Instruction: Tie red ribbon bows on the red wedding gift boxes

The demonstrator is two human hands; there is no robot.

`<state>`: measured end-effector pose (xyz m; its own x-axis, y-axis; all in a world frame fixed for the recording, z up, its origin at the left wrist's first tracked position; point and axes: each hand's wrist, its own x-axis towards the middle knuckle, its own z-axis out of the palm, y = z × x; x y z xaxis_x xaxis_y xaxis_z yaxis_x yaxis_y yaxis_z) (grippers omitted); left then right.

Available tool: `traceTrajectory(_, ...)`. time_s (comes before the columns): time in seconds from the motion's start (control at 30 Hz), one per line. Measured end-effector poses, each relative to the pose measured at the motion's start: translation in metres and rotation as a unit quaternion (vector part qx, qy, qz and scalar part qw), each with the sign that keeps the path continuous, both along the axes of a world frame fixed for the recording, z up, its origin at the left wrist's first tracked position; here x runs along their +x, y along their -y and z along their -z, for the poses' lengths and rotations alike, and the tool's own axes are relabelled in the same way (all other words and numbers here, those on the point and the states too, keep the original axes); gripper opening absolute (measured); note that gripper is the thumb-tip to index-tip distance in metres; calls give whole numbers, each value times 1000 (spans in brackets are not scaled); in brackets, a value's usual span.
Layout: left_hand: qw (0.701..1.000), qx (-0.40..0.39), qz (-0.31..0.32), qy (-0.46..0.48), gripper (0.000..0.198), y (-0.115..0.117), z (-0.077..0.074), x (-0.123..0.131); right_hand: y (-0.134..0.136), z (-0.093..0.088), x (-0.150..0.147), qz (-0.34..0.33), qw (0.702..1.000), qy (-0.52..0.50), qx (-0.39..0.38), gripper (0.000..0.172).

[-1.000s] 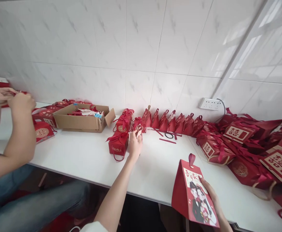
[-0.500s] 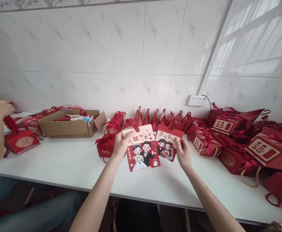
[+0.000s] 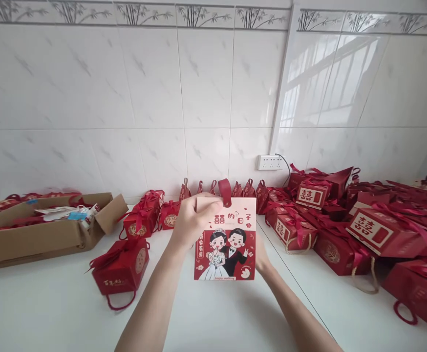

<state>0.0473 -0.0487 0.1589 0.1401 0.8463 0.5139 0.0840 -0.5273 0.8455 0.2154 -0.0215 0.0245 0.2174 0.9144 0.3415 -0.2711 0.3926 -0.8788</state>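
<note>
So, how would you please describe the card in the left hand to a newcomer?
Start at the white table. Over its middle, the left hand holds up the card. Unlike the red boxes around it, it clearly shows a cartoon couple under a pale top.

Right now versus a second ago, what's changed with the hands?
Left hand has drawn back and rightward from the bowed boxes, now gripping a printed packet by its top. Right hand has come in leftward and is mostly behind that packet; the second packet it carried is out of sight. Cardboard box and power strip: unmoved.
</note>
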Motion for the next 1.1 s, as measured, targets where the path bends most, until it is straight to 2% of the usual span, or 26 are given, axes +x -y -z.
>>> traceTrajectory(0.07,1000,10,1,-29,16,1,2,0,4,-21,10,88,992,69,54,19)
traceTrajectory(0.13,999,23,0,-39,15,1,2,-2,15,-52,15,151,971,125,134,17)
traceTrajectory(0.2,999,35,-16,-33,14,3,1,-4,30,-91,11,154,951,164,212,18)
traceTrajectory(0.27,998,43,-32,-29,14,7,-2,-7,45,-125,2,140,933,218,249,14)
traceTrajectory(0.33,998,54,-32,-27,13,13,-5,-7,58,-147,-7,116,922,267,255,12)
traceTrajectory(0.37,998,59,-28,-27,13,16,-6,-7,62,-152,-11,98,922,282,248,12)
traceTrajectory(0.43,997,63,-21,-25,14,21,-8,-6,66,-152,-16,52,928,302,213,11)
traceTrajectory(0.53,999,45,-7,-13,16,23,-8,-5,63,-142,-18,-2,934,319,159,11)
traceTrajectory(0.7,999,-30,39,-11,24,22,-7,-3,64,-139,-16,-1,927,341,159,18)
traceTrajectory(0.8,1000,-20,15,-8,27,27,-7,-1,68,-141,-15,-23,925,353,140,18)
traceTrajectory(0.9,999,22,-15,-36,29,35,-7,0,74,-140,-11,-31,914,374,154,17)
traceTrajectory(1.1,985,113,-98,-83,28,45,-8,-1,83,-141,-4,51,856,448,255,5)
